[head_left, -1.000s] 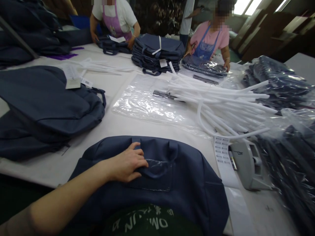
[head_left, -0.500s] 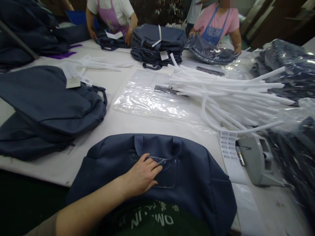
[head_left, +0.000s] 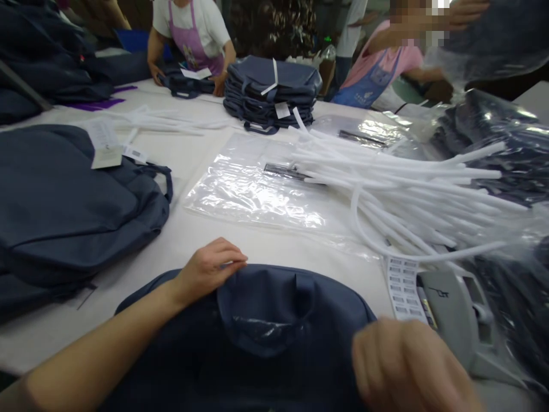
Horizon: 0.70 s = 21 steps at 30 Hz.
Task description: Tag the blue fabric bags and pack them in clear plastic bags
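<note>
A navy bag (head_left: 266, 377) stands close in front of me, a carry handle hanging down its face over a clear plastic pocket. My left hand (head_left: 210, 268) pinches the top edge of this bag, just left of the handle. At the bag's right side, my right hand (head_left: 403, 357) is curled closed and slightly blurred. Whatever its fingers may hold is hidden. Right of the bag lies a sheet of barcode stickers (head_left: 403, 289), beside a grey tape dispenser (head_left: 450, 309).
Another navy bag (head_left: 72, 200) with tags lies at left. Clear plastic bags (head_left: 257, 183) and a bundle of white foam tubes (head_left: 407, 189) cover the middle and right. Behind are a stack of folded bags (head_left: 272, 86) and two co-workers, one lifting a wrapped bag (head_left: 501, 40).
My left hand has moved from the clear pocket up to the bag's top edge. My right hand has come into view at right. A co-worker has raised a wrapped bag off the table.
</note>
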Each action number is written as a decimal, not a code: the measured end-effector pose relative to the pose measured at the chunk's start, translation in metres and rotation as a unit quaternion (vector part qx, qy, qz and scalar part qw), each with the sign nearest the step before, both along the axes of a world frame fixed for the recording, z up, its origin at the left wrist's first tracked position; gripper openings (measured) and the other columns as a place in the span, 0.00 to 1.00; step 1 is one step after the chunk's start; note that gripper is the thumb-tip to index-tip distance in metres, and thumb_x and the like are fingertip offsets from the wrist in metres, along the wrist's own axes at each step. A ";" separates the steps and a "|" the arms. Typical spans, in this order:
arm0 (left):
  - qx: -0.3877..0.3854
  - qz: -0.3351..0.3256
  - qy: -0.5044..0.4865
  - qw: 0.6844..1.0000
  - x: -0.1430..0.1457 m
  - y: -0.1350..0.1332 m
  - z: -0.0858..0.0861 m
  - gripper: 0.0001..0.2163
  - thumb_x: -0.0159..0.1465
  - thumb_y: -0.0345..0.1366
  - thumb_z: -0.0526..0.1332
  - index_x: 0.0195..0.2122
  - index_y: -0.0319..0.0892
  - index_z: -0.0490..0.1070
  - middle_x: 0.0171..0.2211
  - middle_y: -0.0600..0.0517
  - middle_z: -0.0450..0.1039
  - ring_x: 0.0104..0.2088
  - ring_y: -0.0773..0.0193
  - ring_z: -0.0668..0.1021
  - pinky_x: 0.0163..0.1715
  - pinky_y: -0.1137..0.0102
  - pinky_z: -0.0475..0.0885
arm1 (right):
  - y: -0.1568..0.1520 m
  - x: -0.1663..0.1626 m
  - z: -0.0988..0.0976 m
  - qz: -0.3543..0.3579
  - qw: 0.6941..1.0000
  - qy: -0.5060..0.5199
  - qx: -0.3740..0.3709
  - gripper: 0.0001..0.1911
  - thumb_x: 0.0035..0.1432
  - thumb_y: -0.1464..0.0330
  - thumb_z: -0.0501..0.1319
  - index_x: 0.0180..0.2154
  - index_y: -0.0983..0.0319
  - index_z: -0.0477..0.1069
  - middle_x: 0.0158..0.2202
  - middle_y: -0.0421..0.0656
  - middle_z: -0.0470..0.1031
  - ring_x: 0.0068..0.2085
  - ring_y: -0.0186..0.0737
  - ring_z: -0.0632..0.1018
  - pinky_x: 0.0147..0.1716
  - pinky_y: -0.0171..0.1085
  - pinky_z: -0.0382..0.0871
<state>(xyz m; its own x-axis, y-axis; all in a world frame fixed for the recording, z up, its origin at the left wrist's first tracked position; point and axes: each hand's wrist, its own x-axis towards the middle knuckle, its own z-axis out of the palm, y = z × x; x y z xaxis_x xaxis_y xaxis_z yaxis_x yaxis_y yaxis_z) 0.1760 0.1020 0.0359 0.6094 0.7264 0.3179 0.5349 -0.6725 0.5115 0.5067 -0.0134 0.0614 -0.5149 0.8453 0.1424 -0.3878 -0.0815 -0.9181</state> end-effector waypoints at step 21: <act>-0.302 0.128 0.307 0.893 -0.059 0.288 -0.080 0.19 0.49 0.54 0.56 0.20 0.41 0.69 0.21 0.50 0.69 0.26 0.60 0.70 0.28 0.70 0.61 | 0.275 0.034 -0.176 -0.108 0.779 -0.617 -0.044 0.04 0.43 0.76 0.63 0.22 0.61 0.73 0.23 0.38 0.74 0.28 0.35 0.72 0.28 0.31 0.61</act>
